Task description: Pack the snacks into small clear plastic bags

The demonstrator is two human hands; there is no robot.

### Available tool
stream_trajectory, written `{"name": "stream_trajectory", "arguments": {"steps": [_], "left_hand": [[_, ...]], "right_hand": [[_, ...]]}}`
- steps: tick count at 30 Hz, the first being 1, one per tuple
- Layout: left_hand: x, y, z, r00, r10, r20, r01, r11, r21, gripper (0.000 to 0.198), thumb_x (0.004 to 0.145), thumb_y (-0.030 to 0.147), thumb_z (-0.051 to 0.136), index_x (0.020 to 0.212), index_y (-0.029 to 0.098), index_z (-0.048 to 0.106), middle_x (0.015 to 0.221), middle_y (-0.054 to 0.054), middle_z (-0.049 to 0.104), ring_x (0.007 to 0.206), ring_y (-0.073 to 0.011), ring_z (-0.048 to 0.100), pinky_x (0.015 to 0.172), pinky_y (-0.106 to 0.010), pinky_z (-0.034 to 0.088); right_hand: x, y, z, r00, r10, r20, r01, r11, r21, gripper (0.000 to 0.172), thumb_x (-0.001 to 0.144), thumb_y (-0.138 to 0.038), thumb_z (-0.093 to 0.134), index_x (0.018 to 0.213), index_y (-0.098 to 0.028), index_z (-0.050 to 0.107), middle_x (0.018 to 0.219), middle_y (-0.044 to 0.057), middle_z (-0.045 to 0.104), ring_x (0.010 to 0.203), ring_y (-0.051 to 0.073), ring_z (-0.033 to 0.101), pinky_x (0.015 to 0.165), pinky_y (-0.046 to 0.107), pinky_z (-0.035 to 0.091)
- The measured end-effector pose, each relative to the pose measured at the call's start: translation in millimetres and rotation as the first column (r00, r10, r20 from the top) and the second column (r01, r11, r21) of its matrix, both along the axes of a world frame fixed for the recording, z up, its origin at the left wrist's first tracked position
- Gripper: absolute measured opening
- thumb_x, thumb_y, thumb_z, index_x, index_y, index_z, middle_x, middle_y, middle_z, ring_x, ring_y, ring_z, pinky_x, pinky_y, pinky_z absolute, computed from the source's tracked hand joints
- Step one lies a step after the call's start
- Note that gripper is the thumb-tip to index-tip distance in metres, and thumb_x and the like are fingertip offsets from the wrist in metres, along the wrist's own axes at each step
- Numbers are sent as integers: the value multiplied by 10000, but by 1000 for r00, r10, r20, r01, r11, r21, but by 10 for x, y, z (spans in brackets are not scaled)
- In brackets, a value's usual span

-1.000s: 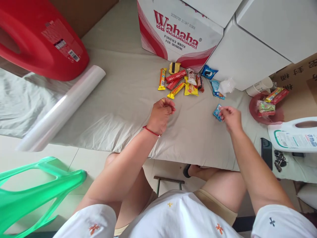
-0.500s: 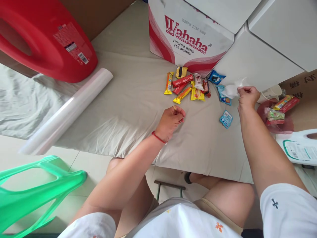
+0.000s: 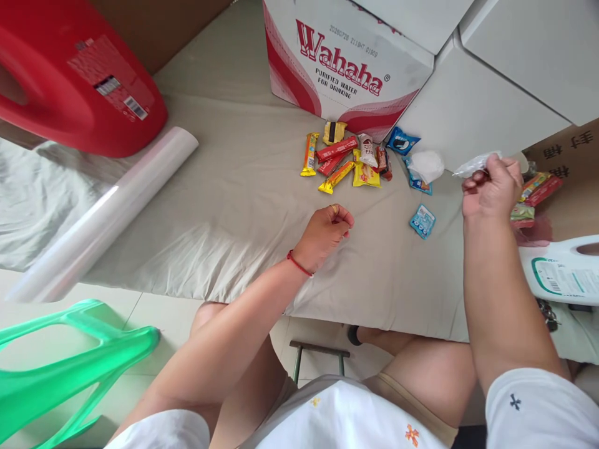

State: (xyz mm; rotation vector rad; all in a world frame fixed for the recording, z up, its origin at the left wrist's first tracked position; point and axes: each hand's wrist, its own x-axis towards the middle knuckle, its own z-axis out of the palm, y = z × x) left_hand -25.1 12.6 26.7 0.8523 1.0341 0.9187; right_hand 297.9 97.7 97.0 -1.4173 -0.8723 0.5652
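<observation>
A right hand (image 3: 495, 186) is clenching a clear plastic wrapper (image 3: 472, 166), its long axis pointing left, just right of a white bundle (image 3: 427, 166), while the left hand (image 3: 326, 232) is showing loosely closed fingers, nothing visible between them

One head-worn camera looks forward and down. The shirt (image 3: 350, 415) is nearest, at the bottom edge; the left hand (image 3: 324, 237) falls mid-view, the right hand (image 3: 495, 189) farther right, the box (image 3: 344, 103) beyond at the top.
</observation>
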Motion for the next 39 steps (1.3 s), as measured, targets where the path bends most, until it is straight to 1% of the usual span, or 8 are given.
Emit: {"name": "stream_trajectory", "arguments": {"steps": [6, 11, 15, 23, 27, 31, 36, 39], "left_hand": [[90, -93, 29, 974, -46, 223, 96, 971, -220, 229, 921, 393, 718, 943, 184, 627, 932, -43, 693, 723, -125, 663, 607, -243, 470], [138, -146, -23, 948, -144, 284, 202, 961, -186, 363, 838, 469, 831, 819, 163, 638, 778, -5, 639, 646, -96, 612, 604, -231, 448], [131, -91, -68, 984, -78, 162, 108, 978, -180, 320, 823, 343, 855, 721, 167, 608, 635, 45, 552, 527, -47, 444, 528, -213, 338], [194, 42, -98, 991, -4, 134, 37, 969, -245, 260, 854, 269, 777, 720, 192, 568, 598, 42, 534, 496, -61, 405, 493, -222, 296], [197, -11, -124, 986, 37, 165, -6, 982, -188, 259, 845, 311, 799, 783, 200, 572, 652, 43, 565, 556, -72, 466, 547, -213, 373], [213, -93, -181, 978, -46, 204, 72, 990, -124, 263, 842, 359, 800, 851, 194, 595, 739, 21, 595, 626, -89, 508, 590, -223, 415], [280, -216, -184, 946, 234, -223, -178, 953, 245, 410, 790, 368, 870, 1084, 223, 623, 1029, -37, 626, 796, -141, 547, 714, -284, 470], [305, -275, -136, 909, 226, -351, -39, 883, 467, 469, 686, 355, 952, 1050, 242, 679, 1059, -52, 646, 892, -190, 571, 818, -323, 486]], "right_hand": [[-883, -1011, -464, 862, 399, -312, -441, 895, -74, 467, 638, -526, 935, 740, -297, 541, 799, -7, 620, 688, 200, 557, 543, 322, 426], [-1180, -1146, -931, 755, 499, -426, -588, 802, -102, 471, 643, -525, 955, 725, -267, 570, 705, -34, 573, 572, 132, 506, 512, 276, 464], [-1121, -1111, -969, 746, 523, -411, -608, 788, -101, 387, 727, -513, 910, 780, -272, 612, 802, -19, 590, 562, 114, 455, 449, 252, 416], [-1123, -1268, -937, 840, 542, -33, -542, 835, -96, 436, 774, -372, 860, 1163, -378, 664, 1390, 36, 574, 894, 180, 600, 719, 347, 597], [-1109, -1220, -938, 863, 413, -291, -465, 875, -137, 325, 867, -546, 745, 1089, -323, 667, 1075, 29, 692, 684, 143, 577, 452, 253, 459], [-1088, -1176, -912, 757, 472, -452, -609, 761, -224, 405, 746, -570, 877, 967, -266, 727, 774, 0, 667, 554, 118, 529, 387, 230, 402], [-1067, -1185, -909, 748, 477, -462, -614, 762, -207, 346, 711, -497, 923, 835, -263, 700, 682, -35, 655, 467, 72, 419, 371, 206, 344], [-1067, -1203, -936, 747, 502, -436, -625, 754, -202, 324, 727, -486, 916, 834, -264, 706, 650, -45, 636, 458, 75, 424, 375, 210, 343]]}}
